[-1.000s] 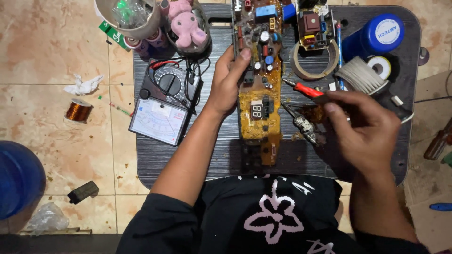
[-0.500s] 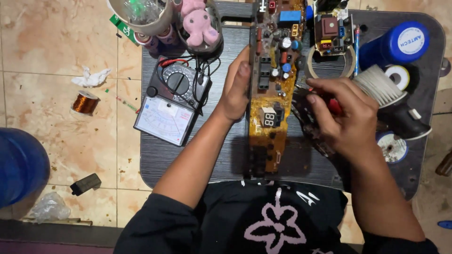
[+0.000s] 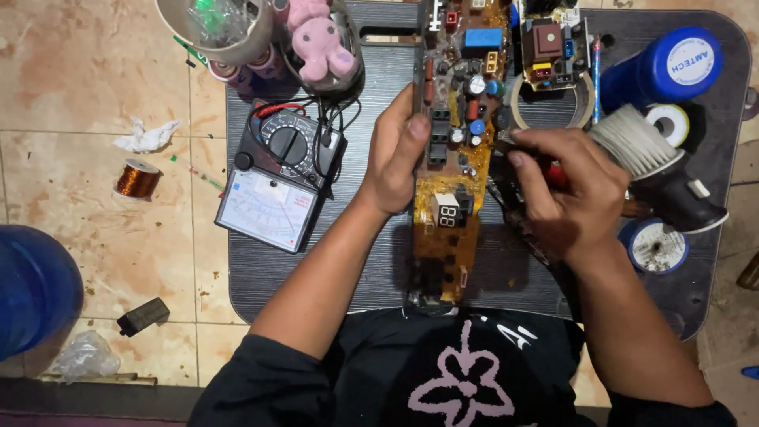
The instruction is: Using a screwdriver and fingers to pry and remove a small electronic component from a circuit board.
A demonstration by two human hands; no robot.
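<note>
A long yellow circuit board (image 3: 447, 229) with a small digit display lies lengthwise on the dark table (image 3: 316, 269). My left hand (image 3: 399, 154) grips the board's left edge, thumb on top near the black components. My right hand (image 3: 569, 198) is closed around a red-handled tool (image 3: 555, 175). Its fingertips press at the board's right edge, next to the capacitors. The tool's tip is hidden under my fingers. A dark metal tool part shows below my right palm.
An analog multimeter (image 3: 277, 178) with red and black leads lies left of the board. A pink plush toy (image 3: 320, 43), a second small board (image 3: 549, 39), a tape ring (image 3: 518, 111), a blue can (image 3: 660, 71), a white-bristled brush (image 3: 632, 142) and a round tin (image 3: 655, 245) crowd the back and right. A copper wire spool (image 3: 136, 178) sits on the floor.
My right hand has moved left with the red-handled tool, from beside the board onto its right edge. My left hand keeps hold of the left edge.
</note>
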